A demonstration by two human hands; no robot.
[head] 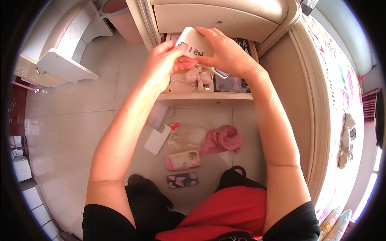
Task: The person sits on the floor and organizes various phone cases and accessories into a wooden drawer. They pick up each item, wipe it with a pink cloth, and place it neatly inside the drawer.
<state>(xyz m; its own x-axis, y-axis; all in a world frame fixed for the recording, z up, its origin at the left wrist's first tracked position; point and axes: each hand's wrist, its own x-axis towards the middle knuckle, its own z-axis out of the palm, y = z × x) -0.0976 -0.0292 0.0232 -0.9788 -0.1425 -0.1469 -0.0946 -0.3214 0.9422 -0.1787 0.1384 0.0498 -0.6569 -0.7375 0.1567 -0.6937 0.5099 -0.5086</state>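
Both hands hold a white phone case (193, 39) with dark lettering above an open drawer (205, 96). My left hand (169, 58) grips its left edge, thumb on its face. My right hand (221, 49) holds its right side, fingers over the top edge. Beneath them in the drawer lie a pink phone case with a bead strap and puffy bow (199, 76), a greyish clear case (232, 84) and a black case with white lettering (241, 45). Part of another white-edged case (221, 73) shows under my right hand.
On the tiled floor lie a white case (157, 139), clear cases (190, 134), a pink-and-cream case (182, 160), a dark butterfly-patterned case (182, 180) and a pink cloth (224, 140). A bed (337, 90) stands at the right, a pink bin (122, 22) at the upper left.
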